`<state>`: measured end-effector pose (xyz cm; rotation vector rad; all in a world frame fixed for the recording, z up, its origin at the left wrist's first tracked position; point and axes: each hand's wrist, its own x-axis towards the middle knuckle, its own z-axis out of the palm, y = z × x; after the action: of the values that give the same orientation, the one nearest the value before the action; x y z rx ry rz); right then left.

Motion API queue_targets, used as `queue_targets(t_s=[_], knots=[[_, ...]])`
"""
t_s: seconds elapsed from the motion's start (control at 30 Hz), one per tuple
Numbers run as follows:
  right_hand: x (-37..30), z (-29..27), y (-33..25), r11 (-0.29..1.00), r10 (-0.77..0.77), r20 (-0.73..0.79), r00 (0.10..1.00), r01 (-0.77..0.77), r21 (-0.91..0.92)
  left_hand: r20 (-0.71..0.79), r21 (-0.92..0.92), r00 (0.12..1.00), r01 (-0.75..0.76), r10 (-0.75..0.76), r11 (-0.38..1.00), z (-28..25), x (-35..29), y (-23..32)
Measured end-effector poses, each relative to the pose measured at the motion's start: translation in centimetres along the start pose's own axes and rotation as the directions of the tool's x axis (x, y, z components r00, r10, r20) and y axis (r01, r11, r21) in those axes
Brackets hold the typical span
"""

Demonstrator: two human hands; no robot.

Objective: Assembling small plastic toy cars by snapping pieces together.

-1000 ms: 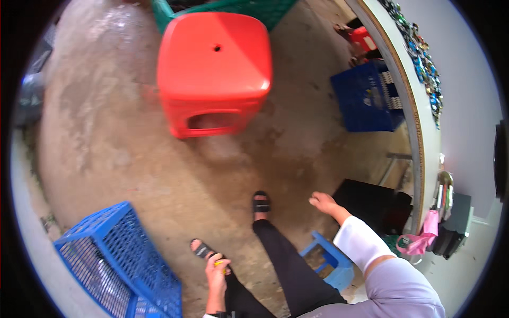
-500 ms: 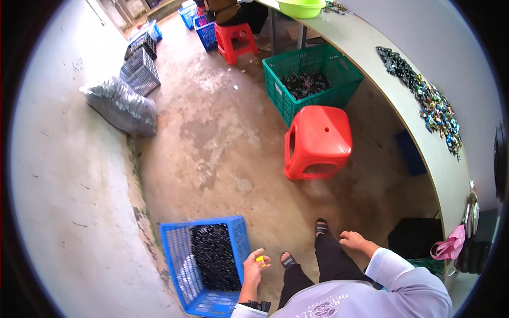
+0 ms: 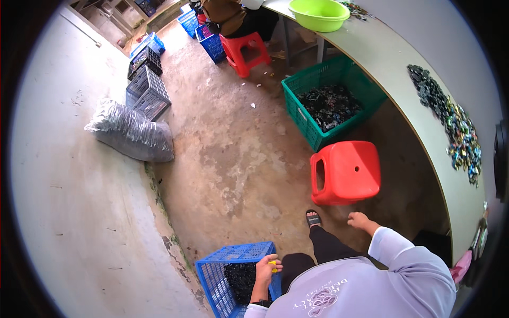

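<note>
In my left hand (image 3: 264,271) is a small yellow object (image 3: 274,266), too small to name, with my fingers curled round it. That hand is over the right edge of a blue plastic crate (image 3: 212,275) holding many small black pieces (image 3: 239,281). My right hand (image 3: 360,220) hangs in front of me, fingers curled in, with nothing showing in it. The nearest thing to it is a red plastic stool (image 3: 355,169), just ahead. Beyond the stool, a green plastic crate (image 3: 305,126) holds a heap of small dark shiny pieces (image 3: 328,106).
A long table (image 3: 392,74) curves along the right with piles of small shiny pieces (image 3: 461,132) and lime-green basins (image 3: 318,15). A stuffed silvery sack (image 3: 132,132) and grey crate (image 3: 148,93) line the left wall. Farther off, a person (image 3: 228,16) sits on another red stool (image 3: 246,55).
I have stepped forward, one foot now near the red stool. The blue crate has slipped lower in view, partly behind my left hand. The yellow object stays in that hand.
</note>
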<state>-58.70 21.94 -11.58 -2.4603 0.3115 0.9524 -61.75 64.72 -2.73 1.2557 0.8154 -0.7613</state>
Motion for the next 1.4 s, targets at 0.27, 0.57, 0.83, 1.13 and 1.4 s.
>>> queue_targets(t_s=[0.27,0.57,0.83,1.13,1.4], knots=[[12.1,-7.7,-8.6,1.0,0.002,-0.023,1.0,-0.001,0.002,0.032,0.498,0.999,0.016,-0.037,0.867,-11.9,2.5,-3.3],[18.4,-14.1,-21.2,0.982,0.141,0.096,0.985,-0.151,0.114,0.029,0.453,0.998,0.043,-0.063,0.89,-20.6,9.8,-1.0],[26.6,-16.7,-27.1,0.992,0.021,0.216,0.976,-0.047,0.116,-0.029,0.433,0.996,0.084,-0.079,0.897,-20.7,15.4,3.5],[38.7,-28.9,-26.7,0.989,-0.025,-0.11,0.994,0.04,0.141,-0.046,0.455,0.999,0.027,-0.007,0.89,-15.1,25.1,13.2],[35.6,-27.1,-23.5,0.86,0.196,-0.136,0.971,-0.104,0.5,0.453,0.561,0.846,-0.517,0.282,0.647,-19.7,39.4,20.5]])
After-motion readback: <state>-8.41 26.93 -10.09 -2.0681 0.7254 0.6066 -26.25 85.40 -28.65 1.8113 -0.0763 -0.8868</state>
